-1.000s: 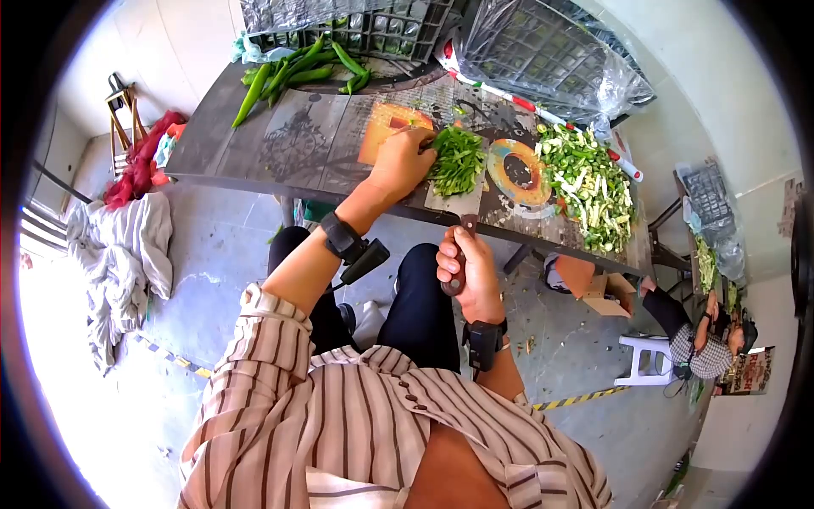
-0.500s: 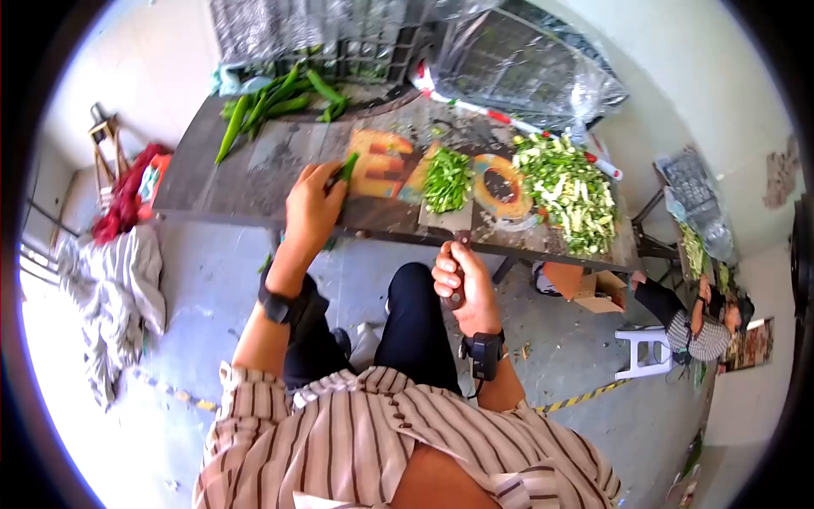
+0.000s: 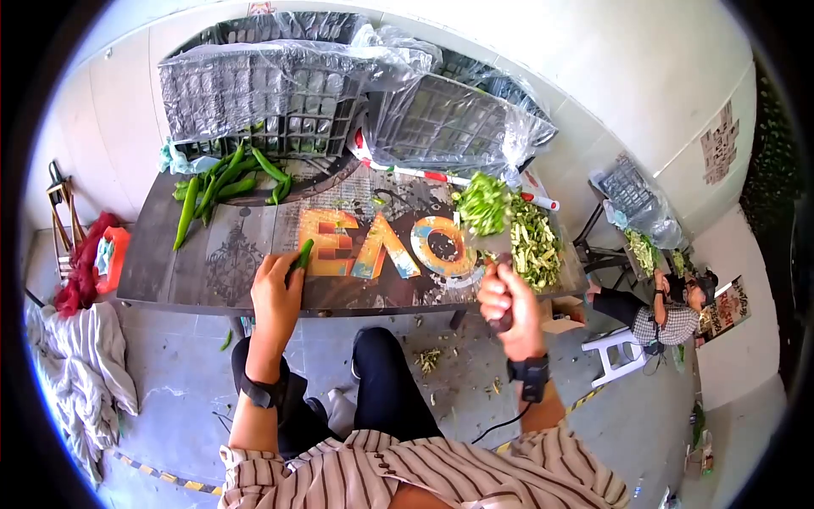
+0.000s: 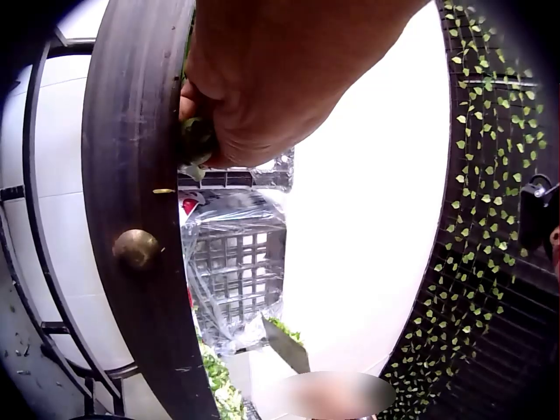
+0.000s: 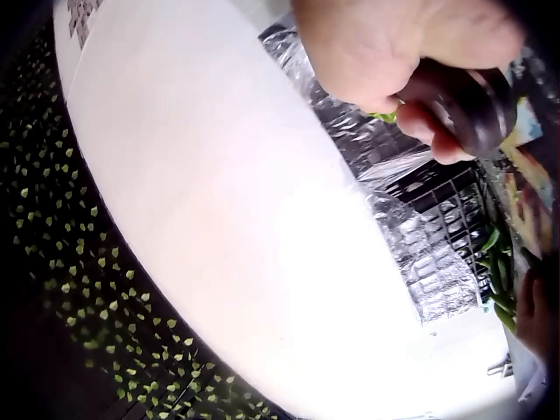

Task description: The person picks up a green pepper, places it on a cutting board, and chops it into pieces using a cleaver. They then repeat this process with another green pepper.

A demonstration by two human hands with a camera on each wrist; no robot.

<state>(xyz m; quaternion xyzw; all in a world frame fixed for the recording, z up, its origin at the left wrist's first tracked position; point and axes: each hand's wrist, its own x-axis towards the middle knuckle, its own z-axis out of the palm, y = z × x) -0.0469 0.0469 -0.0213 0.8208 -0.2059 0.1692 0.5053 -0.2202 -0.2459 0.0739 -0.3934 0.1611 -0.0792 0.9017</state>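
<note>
My left hand is at the near edge of the surface, its fingers curled round a piece of green pepper. The piece pokes out past my fingers on the side toward the painted letters, which spread between my two hands. My right hand is closed firmly round the dark handle of a knife; from my left wrist I can see its blade reaching out ahead of that fist. A mound of chopped green pepper rides on the blade, directly beyond my right hand, hiding most of the metal from above. Just to the right of that mound, and beyond my fist, a heap of chopped pieces lies on the surface. Whole green peppers lie farther off, beyond my left hand and to its left, in front of a plastic-wrapped crate.
</note>
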